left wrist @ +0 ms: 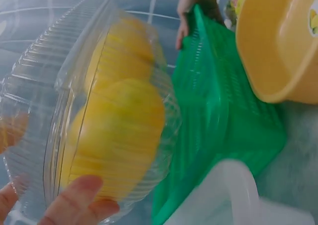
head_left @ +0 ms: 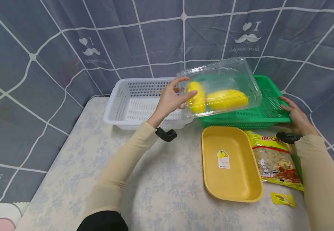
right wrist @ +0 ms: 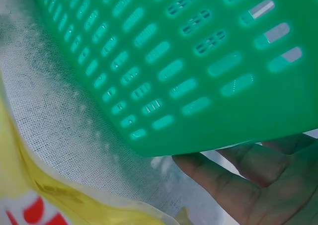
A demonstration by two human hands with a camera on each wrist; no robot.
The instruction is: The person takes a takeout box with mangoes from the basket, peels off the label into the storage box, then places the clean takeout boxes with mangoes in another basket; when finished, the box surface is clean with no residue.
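My left hand (head_left: pixel 171 98) grips the left end of a clear plastic clamshell box (head_left: pixel 227 72), fingers and thumb at its edge. Two smooth yellow mango-like fruits (left wrist: pixel 117 135) show through its wall. The box is tilted and overlaps the green basket (head_left: pixel 266 112) in the head view. At that basket's right end, my right hand (head_left: pixel 298 118) holds the rim. In the right wrist view, the thumb (right wrist: pixel 213 178) lies against the lower edge of the slotted green side, the other fingers partly hidden behind it.
A white basket (head_left: pixel 120 112) stands left of the green one. In front are a yellow tray (head_left: pixel 232 186) with a fruit sticker, a printed yellow food bag (head_left: pixel 279 163) and a small yellow packet (head_left: pixel 282 199). A grey checked curtain (head_left: pixel 161 38) hangs behind the table.
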